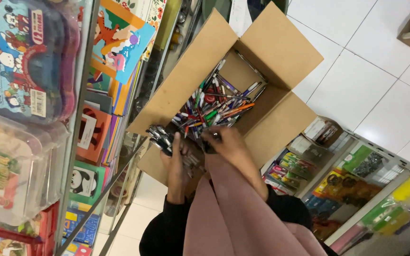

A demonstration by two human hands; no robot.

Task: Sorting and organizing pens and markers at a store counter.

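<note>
1. The setting is a stationery shop with a white tiled floor (357,61). Metal shelving (79,118) on one side carries colourful books and boxed crayon sets in clear plastic cases, and a glass display counter (357,189) on the other holds packaged goods.

2. The left hand (176,163) is closed round a bundle of dark pens (160,137), its fingers wrapped tight so the barrels fan out past the thumb. The bundle sits just over the near edge of the box.

3. The right hand (226,142) hangs at the near end of the pen heap, fingertips drawn together on what looks like a single dark pen; the pinch itself is partly hidden, so I cannot tell exactly what it grips.

4. By my reading, the step in hand is sorting: dark pens being picked from the mixed heap and gathered into the left fist. The next move would call for a fine fingertip grip, as the pens lie crossed and tangled and slide easily.

5. The cardboard box (271,52) is plain brown, matte, its four flaps spread open.

6. The loose pens (219,106) inside are slim, glossy plastic cylinders in red, green, orange, purple and white.

7. A soft pink cloth (228,213) drapes over black sleeves at the bottom.
</note>
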